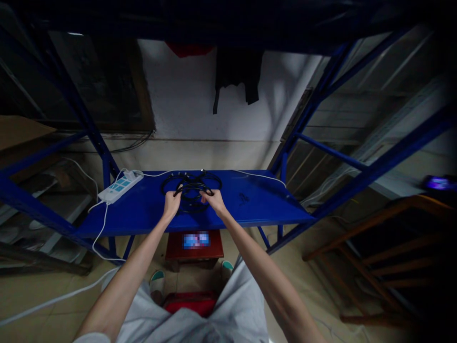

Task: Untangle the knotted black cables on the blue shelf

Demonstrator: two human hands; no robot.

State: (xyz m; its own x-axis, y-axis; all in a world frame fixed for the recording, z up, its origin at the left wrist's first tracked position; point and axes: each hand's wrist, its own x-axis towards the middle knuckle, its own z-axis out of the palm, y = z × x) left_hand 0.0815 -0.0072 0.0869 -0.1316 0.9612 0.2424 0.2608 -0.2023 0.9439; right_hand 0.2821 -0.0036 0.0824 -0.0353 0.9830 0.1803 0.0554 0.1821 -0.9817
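Blk cable coil [194,186] btwn L fingers [179,190] & R fingers [204,194], both closed on it (shelf [132,209] below)

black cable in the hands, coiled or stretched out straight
Coiled: the black cable bends in round loops between the left hand and right hand.

Dim light left soft shadows on the wall [178,100] behind the shelf [264,202]; below its front edge a screen [196,240] glowed, pixelated; the view's right margin blackened.

No readable lettering anywhere, apparently, in this dimness.
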